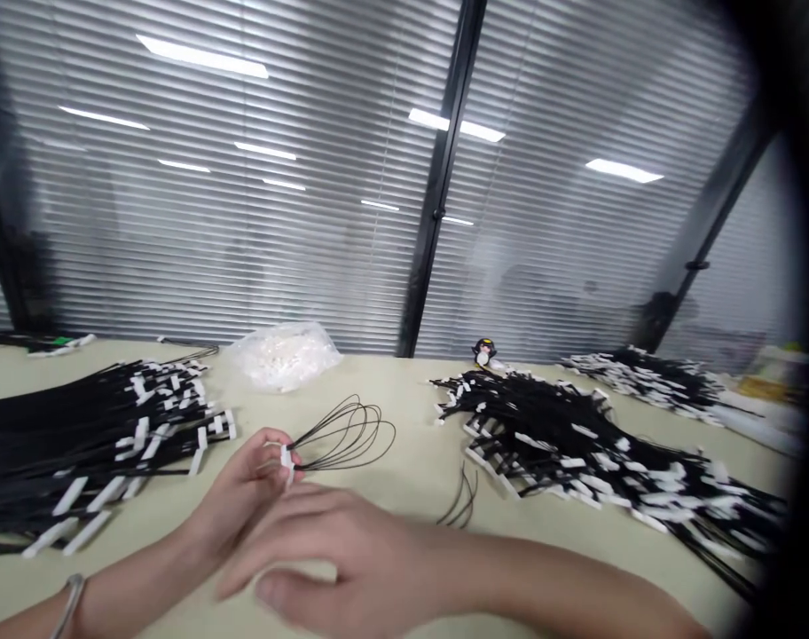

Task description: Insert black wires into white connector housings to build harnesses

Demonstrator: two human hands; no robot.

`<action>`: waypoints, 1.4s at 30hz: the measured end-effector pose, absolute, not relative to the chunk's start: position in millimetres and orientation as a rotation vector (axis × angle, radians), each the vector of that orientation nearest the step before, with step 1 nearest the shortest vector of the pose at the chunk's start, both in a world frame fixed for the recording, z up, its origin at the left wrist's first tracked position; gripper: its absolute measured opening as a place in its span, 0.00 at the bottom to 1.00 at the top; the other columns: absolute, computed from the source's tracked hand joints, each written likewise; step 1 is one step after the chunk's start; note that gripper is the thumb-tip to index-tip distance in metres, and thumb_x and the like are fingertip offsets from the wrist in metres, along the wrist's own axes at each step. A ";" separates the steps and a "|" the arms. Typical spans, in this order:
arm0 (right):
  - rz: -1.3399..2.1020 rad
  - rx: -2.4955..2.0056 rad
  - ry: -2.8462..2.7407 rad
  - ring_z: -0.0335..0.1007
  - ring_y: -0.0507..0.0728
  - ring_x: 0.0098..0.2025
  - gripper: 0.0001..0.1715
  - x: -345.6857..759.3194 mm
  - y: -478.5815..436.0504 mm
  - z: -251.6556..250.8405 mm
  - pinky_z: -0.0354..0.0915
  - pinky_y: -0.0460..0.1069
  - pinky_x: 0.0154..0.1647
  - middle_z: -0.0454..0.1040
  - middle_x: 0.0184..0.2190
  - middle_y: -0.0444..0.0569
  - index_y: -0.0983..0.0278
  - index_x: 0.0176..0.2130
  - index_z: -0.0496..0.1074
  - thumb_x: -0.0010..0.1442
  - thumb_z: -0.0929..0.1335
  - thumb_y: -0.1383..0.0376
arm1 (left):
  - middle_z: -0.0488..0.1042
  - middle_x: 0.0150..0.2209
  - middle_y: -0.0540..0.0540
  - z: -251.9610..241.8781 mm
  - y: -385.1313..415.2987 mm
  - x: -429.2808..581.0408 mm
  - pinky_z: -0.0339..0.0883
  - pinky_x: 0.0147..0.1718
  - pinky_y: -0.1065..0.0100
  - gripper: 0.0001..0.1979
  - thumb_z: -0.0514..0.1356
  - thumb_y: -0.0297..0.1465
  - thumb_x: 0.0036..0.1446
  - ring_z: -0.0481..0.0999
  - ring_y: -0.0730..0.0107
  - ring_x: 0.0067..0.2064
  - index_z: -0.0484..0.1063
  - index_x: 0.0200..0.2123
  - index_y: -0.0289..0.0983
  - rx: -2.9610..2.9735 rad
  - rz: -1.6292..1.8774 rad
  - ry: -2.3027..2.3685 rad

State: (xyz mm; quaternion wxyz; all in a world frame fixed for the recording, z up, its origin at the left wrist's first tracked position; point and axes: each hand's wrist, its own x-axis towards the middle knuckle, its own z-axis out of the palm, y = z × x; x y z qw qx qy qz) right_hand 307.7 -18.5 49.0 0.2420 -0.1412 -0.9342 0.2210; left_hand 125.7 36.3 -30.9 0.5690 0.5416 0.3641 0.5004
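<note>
Head view: I remotely observed the left hand (248, 475), fingers pinching a white connector (286, 459) with looped black wires (341, 437), in front of the plastic bag (285, 357). The right hand (355, 550), farther in front of the bag, had thumb and fingers parted. A cable bundle (78, 413) lay left of it.

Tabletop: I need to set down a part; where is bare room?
The main free patch of tabletop lies between the clear plastic bag and the right cable pile, beyond the looped black wires. A narrower one separates the left cable pile from the left forearm. Crowded: under both piles, and the near middle, under the right hand.
</note>
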 end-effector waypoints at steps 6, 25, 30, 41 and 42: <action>0.853 -0.933 -2.199 0.65 0.51 0.34 0.12 344.0 27.1 -8.4 0.61 0.47 0.41 0.73 0.31 0.47 0.66 0.33 0.75 0.58 0.62 0.67 | 0.73 0.34 0.50 -30.8 35.6 137.0 0.62 0.44 0.66 0.11 0.63 0.26 0.51 0.74 0.68 0.38 0.65 0.36 0.41 1.145 1.246 0.846; 1.604 -0.948 -1.698 0.48 0.44 0.20 0.26 354.9 23.4 -25.2 0.44 0.44 0.22 0.56 0.16 0.39 0.67 0.20 0.60 0.57 0.66 0.51 | 0.74 0.38 0.50 -19.1 27.8 156.4 0.65 0.44 0.66 0.15 0.65 0.23 0.50 0.77 0.68 0.41 0.66 0.39 0.42 1.020 1.028 0.679; 1.677 -0.959 -1.585 0.50 0.44 0.20 0.24 357.1 21.0 -19.1 0.44 0.43 0.21 0.60 0.17 0.40 0.68 0.22 0.64 0.56 0.67 0.52 | 0.73 0.39 0.50 -16.5 25.5 158.7 0.67 0.44 0.62 0.14 0.65 0.24 0.50 0.77 0.65 0.42 0.66 0.38 0.41 1.032 1.017 0.685; 1.772 -0.946 -1.096 0.60 0.44 0.21 0.10 361.8 22.1 -19.7 0.57 0.39 0.23 0.67 0.20 0.40 0.68 0.32 0.69 0.54 0.70 0.63 | 0.73 0.39 0.49 -20.5 24.1 161.0 0.68 0.42 0.63 0.13 0.64 0.25 0.51 0.77 0.63 0.42 0.66 0.39 0.40 1.067 1.120 0.794; 1.784 -0.942 -1.020 0.61 0.43 0.22 0.08 363.1 23.8 -18.8 0.60 0.39 0.25 0.67 0.21 0.41 0.68 0.31 0.67 0.53 0.69 0.65 | 0.73 0.39 0.48 -21.0 24.3 161.2 0.68 0.42 0.62 0.13 0.64 0.25 0.51 0.77 0.63 0.42 0.66 0.39 0.40 1.068 1.128 0.800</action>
